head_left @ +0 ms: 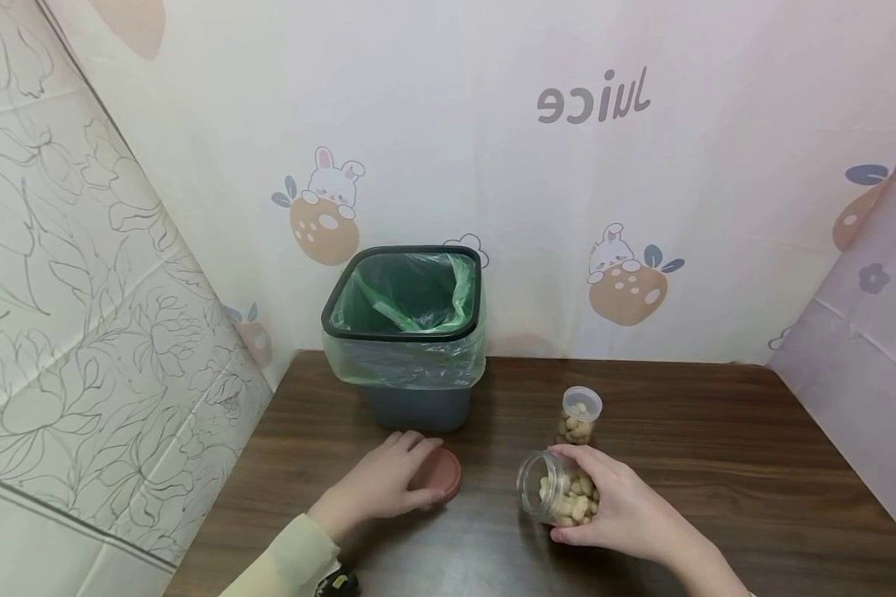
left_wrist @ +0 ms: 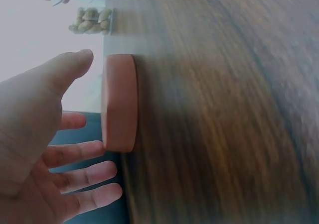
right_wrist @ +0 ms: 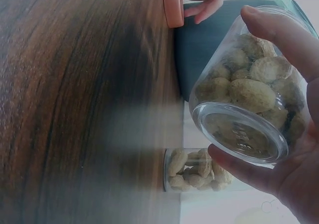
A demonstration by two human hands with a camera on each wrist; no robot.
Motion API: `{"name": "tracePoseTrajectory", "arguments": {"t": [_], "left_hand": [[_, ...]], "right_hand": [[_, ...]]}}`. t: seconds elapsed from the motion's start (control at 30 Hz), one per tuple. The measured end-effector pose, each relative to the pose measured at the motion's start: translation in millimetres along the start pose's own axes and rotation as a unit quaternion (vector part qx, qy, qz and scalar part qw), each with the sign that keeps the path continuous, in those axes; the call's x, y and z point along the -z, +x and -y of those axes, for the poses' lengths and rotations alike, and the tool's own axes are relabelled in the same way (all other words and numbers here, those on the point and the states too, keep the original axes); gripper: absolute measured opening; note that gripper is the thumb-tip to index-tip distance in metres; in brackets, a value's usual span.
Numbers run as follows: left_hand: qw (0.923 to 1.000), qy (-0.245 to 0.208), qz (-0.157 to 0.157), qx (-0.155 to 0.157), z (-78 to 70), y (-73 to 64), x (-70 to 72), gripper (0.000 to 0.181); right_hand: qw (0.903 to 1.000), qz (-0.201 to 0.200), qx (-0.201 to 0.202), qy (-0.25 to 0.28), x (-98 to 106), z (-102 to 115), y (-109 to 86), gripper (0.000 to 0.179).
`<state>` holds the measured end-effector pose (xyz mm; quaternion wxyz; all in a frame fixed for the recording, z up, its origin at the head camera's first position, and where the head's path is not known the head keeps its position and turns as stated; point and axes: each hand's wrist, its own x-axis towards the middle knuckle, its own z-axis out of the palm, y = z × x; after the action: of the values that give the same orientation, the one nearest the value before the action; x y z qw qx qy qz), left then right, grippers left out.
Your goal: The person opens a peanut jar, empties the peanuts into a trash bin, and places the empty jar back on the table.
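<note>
A clear jar with peanuts inside (head_left: 567,497) tips over to the left, its mouth uncovered. My right hand (head_left: 627,506) grips it round the side, thumb and fingers on opposite sides in the right wrist view. Its base (right_wrist: 241,132) is raised off the table there. On the tabletop lies a round reddish-brown lid (head_left: 444,474). My left hand (head_left: 381,481) reaches around it with fingers spread; in the left wrist view the thumb (left_wrist: 75,67) stands apart from the lid and one fingertip is right at its edge. Behind the jar stands a smaller clear container of peanuts (head_left: 577,423).
A dark trash bin (head_left: 418,406) lined with a green bag (head_left: 403,365) stands at the back left, just beyond my left hand. Printed curtains (head_left: 530,207) close off the back and sides of the wooden table (head_left: 717,464). Something black with a yellow mark (head_left: 338,583) shows beside my left sleeve.
</note>
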<state>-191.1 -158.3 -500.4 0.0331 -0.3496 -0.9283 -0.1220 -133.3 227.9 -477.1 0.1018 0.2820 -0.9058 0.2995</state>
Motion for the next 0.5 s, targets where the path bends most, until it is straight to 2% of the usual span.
{"name": "tracePoseTrajectory", "arguments": {"t": [0.13, 0.23, 0.5], "left_hand": [[0.9999, -0.003, -0.012, 0.009, 7.5, -5.8, 7.8, 0.071], [0.9992, -0.014, -0.024, 0.028, 16.7, -10.6, 16.1, 0.068], [0.9906, -0.059, -0.085, 0.090, 42.5, -21.5, 55.4, 0.054]], "right_hand": [[1.0000, -0.005, 0.003, -0.002, 0, 0, -0.1, 0.096], [0.9999, -0.010, 0.008, -0.003, 1, 0, 0.2, 0.096], [0.9999, -0.010, 0.002, 0.008, 6, 4, 3.3, 0.094]]}}
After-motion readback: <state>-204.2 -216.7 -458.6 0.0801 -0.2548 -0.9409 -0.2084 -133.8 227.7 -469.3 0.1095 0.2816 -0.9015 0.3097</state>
